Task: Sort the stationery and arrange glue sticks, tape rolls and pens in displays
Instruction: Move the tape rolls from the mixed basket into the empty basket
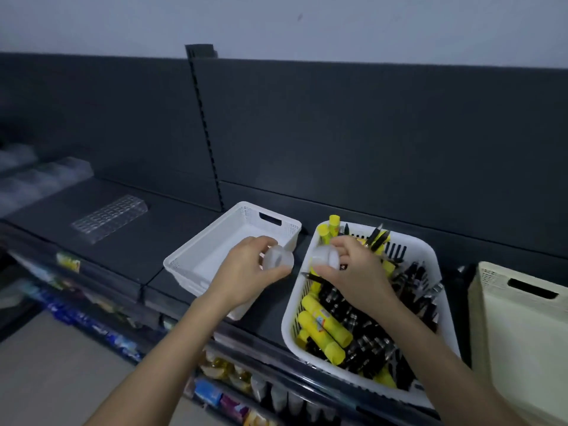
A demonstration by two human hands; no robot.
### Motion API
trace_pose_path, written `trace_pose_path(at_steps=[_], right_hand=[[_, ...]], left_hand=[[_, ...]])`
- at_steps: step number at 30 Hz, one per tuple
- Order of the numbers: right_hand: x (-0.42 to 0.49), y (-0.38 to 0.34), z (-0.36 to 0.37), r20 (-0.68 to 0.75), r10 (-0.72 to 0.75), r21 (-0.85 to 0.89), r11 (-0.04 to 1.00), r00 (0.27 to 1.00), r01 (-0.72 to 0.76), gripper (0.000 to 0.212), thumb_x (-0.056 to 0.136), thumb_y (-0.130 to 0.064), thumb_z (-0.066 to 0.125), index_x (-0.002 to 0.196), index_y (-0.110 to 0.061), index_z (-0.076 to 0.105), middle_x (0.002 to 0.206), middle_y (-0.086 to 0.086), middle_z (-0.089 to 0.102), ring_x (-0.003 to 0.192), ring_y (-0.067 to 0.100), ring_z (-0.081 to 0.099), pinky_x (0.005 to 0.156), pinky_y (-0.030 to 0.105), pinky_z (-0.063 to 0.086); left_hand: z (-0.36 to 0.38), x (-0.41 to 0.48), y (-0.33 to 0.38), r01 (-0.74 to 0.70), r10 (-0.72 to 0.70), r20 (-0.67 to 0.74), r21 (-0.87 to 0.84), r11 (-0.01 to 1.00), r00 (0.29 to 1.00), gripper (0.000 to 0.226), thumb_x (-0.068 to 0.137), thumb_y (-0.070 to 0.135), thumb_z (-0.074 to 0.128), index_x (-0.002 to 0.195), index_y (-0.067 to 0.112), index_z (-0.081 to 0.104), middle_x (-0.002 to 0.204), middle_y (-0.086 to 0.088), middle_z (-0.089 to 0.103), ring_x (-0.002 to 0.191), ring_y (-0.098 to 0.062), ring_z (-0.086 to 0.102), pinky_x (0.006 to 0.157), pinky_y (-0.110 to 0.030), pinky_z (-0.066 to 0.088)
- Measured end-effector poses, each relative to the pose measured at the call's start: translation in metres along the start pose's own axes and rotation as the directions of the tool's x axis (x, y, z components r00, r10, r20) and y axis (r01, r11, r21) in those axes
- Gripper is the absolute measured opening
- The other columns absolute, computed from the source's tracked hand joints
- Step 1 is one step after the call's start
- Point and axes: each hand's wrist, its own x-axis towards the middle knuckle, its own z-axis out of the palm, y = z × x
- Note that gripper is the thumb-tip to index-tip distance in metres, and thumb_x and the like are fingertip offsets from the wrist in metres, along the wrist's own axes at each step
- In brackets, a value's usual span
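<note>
Here the left hand [242,273] curls round a roll [278,256] above the tray [215,241]; the right hand [356,272], beside it, curls round a second roll [325,256] over the basket [287,318] of pens [362,330] and glue sticks [325,324].

A shop's shelving aisle.
Dark gondola shelving [368,142] with a slotted upright [206,127]; packaged goods [212,393] line the lower shelves.
</note>
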Motion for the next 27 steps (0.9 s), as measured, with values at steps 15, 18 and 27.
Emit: trace_pose_path(at_steps=[15,18,27], right_hand=[[0.090,-0.032,0.106,0.224,-0.151,-0.340,0.914,0.963,0.223,0.045,0.083,-0.021,0.060,0.126,-0.014,0.051,0.124,0.004,0.051,0.114,0.020,0.049,0.086,0.024,0.040],[0.099,-0.032,0.129,0.320,-0.099,-0.516,0.816,0.942,0.261,0.041,0.085,-0.018,0.057,0.124,-0.009,0.050,0.122,0.010,0.049,0.112,0.028,0.051,0.090,0.038,0.047],[0.107,-0.028,0.143,0.296,0.036,-0.603,0.782,0.954,0.158,0.037,0.088,-0.016,0.055,0.124,-0.006,0.051,0.121,0.015,0.050,0.107,0.033,0.054,0.086,0.043,0.051]], left_hand=[[-0.042,0.064,-0.118,0.030,-0.105,0.260,0.276,0.961,0.960,0.059,0.081,0.024,0.071,0.135,0.021,0.050,0.131,0.000,0.050,0.118,-0.016,0.050,0.096,-0.025,0.041],[-0.037,0.080,-0.138,0.013,-0.115,0.352,0.279,0.960,0.929,0.059,0.080,0.025,0.072,0.134,0.021,0.050,0.130,-0.002,0.051,0.116,-0.016,0.052,0.095,-0.027,0.043],[-0.030,0.109,-0.142,-0.105,0.000,0.425,0.224,0.969,0.905,0.067,0.083,0.021,0.070,0.143,0.019,0.039,0.128,-0.004,0.050,0.111,-0.018,0.055,0.089,-0.028,0.046]])
